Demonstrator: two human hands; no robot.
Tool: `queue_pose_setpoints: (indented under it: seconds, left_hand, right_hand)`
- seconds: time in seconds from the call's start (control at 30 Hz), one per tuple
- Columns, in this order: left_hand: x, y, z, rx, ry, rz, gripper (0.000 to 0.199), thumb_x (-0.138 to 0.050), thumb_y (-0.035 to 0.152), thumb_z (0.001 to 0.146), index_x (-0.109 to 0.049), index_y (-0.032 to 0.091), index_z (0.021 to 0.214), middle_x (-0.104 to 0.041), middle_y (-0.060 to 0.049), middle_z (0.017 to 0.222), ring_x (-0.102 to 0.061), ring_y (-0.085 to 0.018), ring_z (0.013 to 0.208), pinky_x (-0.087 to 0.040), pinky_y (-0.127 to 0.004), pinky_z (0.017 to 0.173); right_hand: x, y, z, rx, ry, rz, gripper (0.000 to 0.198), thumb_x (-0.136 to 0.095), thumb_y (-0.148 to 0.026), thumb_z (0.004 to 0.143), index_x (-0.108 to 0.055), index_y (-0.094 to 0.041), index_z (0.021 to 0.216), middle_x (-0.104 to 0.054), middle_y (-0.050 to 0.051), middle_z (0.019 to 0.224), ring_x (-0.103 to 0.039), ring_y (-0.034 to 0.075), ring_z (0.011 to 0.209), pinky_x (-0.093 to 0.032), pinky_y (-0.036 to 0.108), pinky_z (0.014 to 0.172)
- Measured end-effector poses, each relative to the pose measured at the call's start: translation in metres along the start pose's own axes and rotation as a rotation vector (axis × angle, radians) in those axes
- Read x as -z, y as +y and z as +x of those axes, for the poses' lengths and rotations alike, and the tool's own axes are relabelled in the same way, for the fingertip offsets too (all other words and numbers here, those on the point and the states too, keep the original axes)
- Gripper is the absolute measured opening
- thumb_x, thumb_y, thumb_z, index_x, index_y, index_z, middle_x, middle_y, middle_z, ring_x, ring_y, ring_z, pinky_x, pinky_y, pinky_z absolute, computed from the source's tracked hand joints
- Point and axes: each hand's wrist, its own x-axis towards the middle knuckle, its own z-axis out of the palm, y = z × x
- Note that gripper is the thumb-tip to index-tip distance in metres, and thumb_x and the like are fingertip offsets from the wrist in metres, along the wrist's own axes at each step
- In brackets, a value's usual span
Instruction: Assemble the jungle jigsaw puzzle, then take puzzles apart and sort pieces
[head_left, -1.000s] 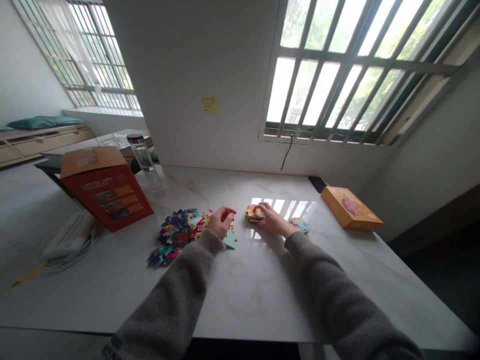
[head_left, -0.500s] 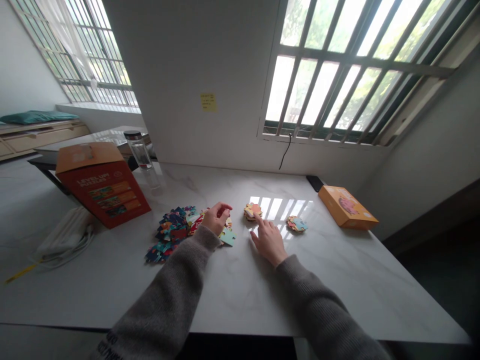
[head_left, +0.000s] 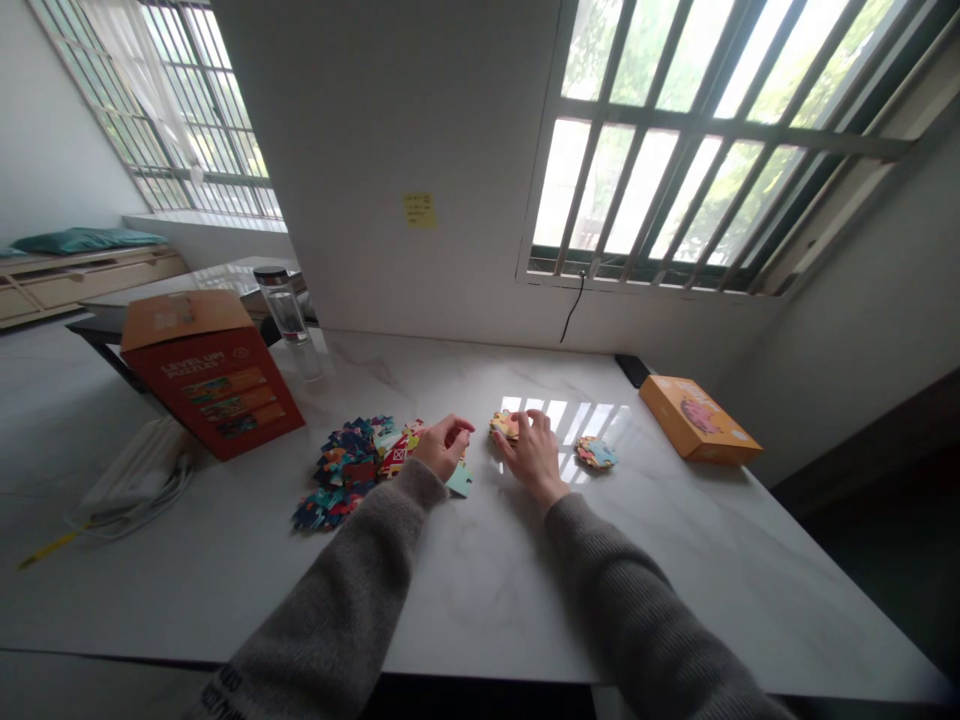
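My right hand (head_left: 534, 455) is at a small stack of pale orange and yellow jigsaw puzzle pieces (head_left: 502, 426), its thumb on the near side and its index finger on the far right side. To the left, my left hand (head_left: 444, 447) hovers with curled fingers over the edge of a colourful pile of puzzle pieces. Anything between those fingers is hidden. The pile has dark blue pieces (head_left: 345, 450), red barn-patterned pieces (head_left: 397, 453) and a mint-green piece (head_left: 460, 482) partly under my left hand. Another small stack of puzzle pieces (head_left: 596, 453) lies right of my right hand.
A red puzzle box (head_left: 217, 385) stands at the left, with a glass bottle (head_left: 283, 310) behind it and a white power strip with cable (head_left: 139, 470) nearby. An orange box (head_left: 699, 420) and a dark phone-like slab (head_left: 631, 370) lie at the right on the marble-patterned table (head_left: 480, 590).
My right hand has gone from touching the stack with a fingertip to bracing thumb and index finger around it. My left hand has shifted slightly right, still curled.
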Motion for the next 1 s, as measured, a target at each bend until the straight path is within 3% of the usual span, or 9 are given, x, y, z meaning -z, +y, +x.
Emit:
queue_pose_setpoints:
  seconds: [0.23, 0.37, 0.47, 0.57, 0.63, 0.73, 0.83, 1.0]
  left_hand:
    - [0.001, 0.000, 0.000, 0.010, -0.001, -0.022, 0.015, -0.059, 0.028, 0.083, -0.069, 0.019, 0.090, -0.064, 0.000, 0.068, -0.057, -0.013, 0.059, -0.043, -0.024, 0.056]
    - [0.001, 0.002, -0.001, -0.011, -0.013, 0.005, 0.015, -0.058, 0.027, 0.083, -0.069, 0.018, 0.089, -0.065, -0.001, 0.068, -0.058, -0.014, 0.060, -0.043, -0.023, 0.056]
    - [0.001, 0.001, -0.001, -0.017, -0.024, 0.026, 0.016, -0.057, 0.026, 0.085, -0.069, 0.017, 0.091, -0.064, -0.001, 0.068, -0.057, -0.013, 0.059, -0.043, -0.023, 0.056]
    - [0.001, -0.001, -0.001, -0.019, -0.016, 0.042, 0.016, -0.058, 0.027, 0.084, -0.070, 0.018, 0.090, -0.063, 0.000, 0.066, -0.056, -0.013, 0.057, -0.042, -0.023, 0.055]
    - [0.000, -0.001, -0.001, -0.025, -0.013, 0.052, 0.015, -0.060, 0.027, 0.083, -0.070, 0.018, 0.088, -0.063, 0.000, 0.065, -0.056, -0.013, 0.057, -0.041, -0.023, 0.055]
    - [-0.001, 0.000, -0.002, -0.038, -0.023, 0.056, 0.015, -0.060, 0.027, 0.083, -0.071, 0.018, 0.087, -0.063, 0.000, 0.063, -0.056, -0.013, 0.057, -0.041, -0.024, 0.056]
    - [-0.001, 0.002, -0.002, -0.058, -0.024, 0.057, 0.014, -0.060, 0.026, 0.083, -0.070, 0.018, 0.087, -0.062, 0.000, 0.062, -0.054, -0.013, 0.055, -0.040, -0.024, 0.055]
    - [0.000, -0.001, -0.002, -0.074, -0.024, 0.098, 0.014, -0.058, 0.025, 0.085, -0.069, 0.019, 0.089, -0.064, -0.001, 0.065, -0.058, -0.014, 0.060, -0.042, -0.024, 0.058]
  right_hand:
    - [-0.017, 0.016, 0.007, 0.056, -0.046, 0.122, 0.027, -0.054, -0.046, 0.093, -0.058, -0.024, 0.108, -0.055, 0.011, 0.111, -0.050, 0.029, 0.107, -0.048, 0.042, 0.086]
    - [-0.011, 0.025, 0.007, 0.100, -0.074, 0.218, 0.028, -0.053, -0.041, 0.094, -0.059, -0.024, 0.115, -0.051, 0.012, 0.127, -0.048, 0.029, 0.117, -0.045, 0.045, 0.098]
    - [0.003, 0.025, 0.002, 0.113, -0.011, 0.218, 0.035, -0.055, -0.036, 0.093, -0.057, -0.023, 0.125, -0.047, 0.014, 0.130, -0.044, 0.031, 0.123, -0.043, 0.048, 0.102]
    - [0.016, 0.016, -0.013, 0.104, 0.010, 0.183, 0.033, -0.050, -0.028, 0.094, -0.058, -0.022, 0.126, -0.053, 0.014, 0.114, -0.051, 0.030, 0.109, -0.046, 0.046, 0.095]
    - [0.020, 0.006, -0.027, 0.147, -0.056, 0.165, 0.028, -0.046, -0.023, 0.095, -0.060, -0.022, 0.120, -0.056, 0.012, 0.107, -0.053, 0.027, 0.101, -0.047, 0.042, 0.091]
    - [0.017, -0.014, -0.045, 0.287, -0.184, 0.110, 0.027, -0.049, -0.019, 0.093, -0.060, -0.023, 0.118, -0.060, 0.011, 0.111, -0.052, 0.027, 0.105, -0.046, 0.041, 0.091]
    - [0.012, -0.031, -0.050, 0.399, -0.223, 0.030, 0.030, -0.050, -0.015, 0.091, -0.060, -0.023, 0.118, -0.060, 0.011, 0.120, -0.049, 0.029, 0.112, -0.042, 0.044, 0.096]
    - [0.018, -0.031, -0.044, 0.312, -0.136, 0.033, 0.031, -0.050, -0.014, 0.089, -0.060, -0.024, 0.117, -0.059, 0.011, 0.109, -0.050, 0.028, 0.102, -0.043, 0.043, 0.088]
